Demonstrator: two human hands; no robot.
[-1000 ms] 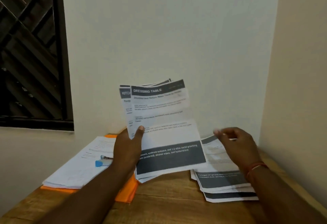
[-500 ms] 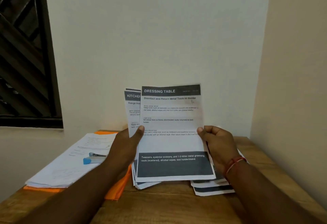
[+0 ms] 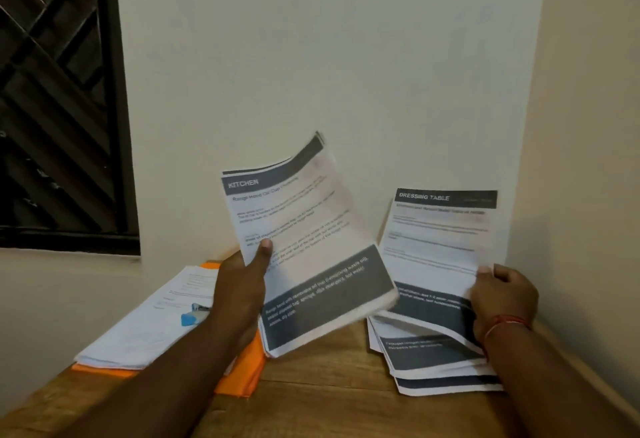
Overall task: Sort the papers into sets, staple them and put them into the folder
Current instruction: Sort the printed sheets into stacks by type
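Note:
My left hand (image 3: 242, 285) grips a sheaf of papers (image 3: 308, 247) with the thumb on the front; its top sheet is headed KITCHEN and leans to the right. My right hand (image 3: 502, 295) pinches the right edge of a single sheet headed DRESSING TABLE (image 3: 440, 240), held upright above a loose pile of papers (image 3: 436, 365) at the right of the table. An orange folder (image 3: 242, 375) lies at the left under a stack of white sheets (image 3: 149, 326). A blue stapler (image 3: 194, 314) rests on that stack.
The wooden table (image 3: 318, 396) stands in a corner, with walls close behind and at the right. A dark window grille (image 3: 59, 101) fills the upper left. Bare wood shows between the folder and the right pile.
The DRESSING TABLE sheet has left the front of the sheaf and moved right in my right hand, over the right pile. The KITCHEN sheet now fronts the sheaf, which has tilted.

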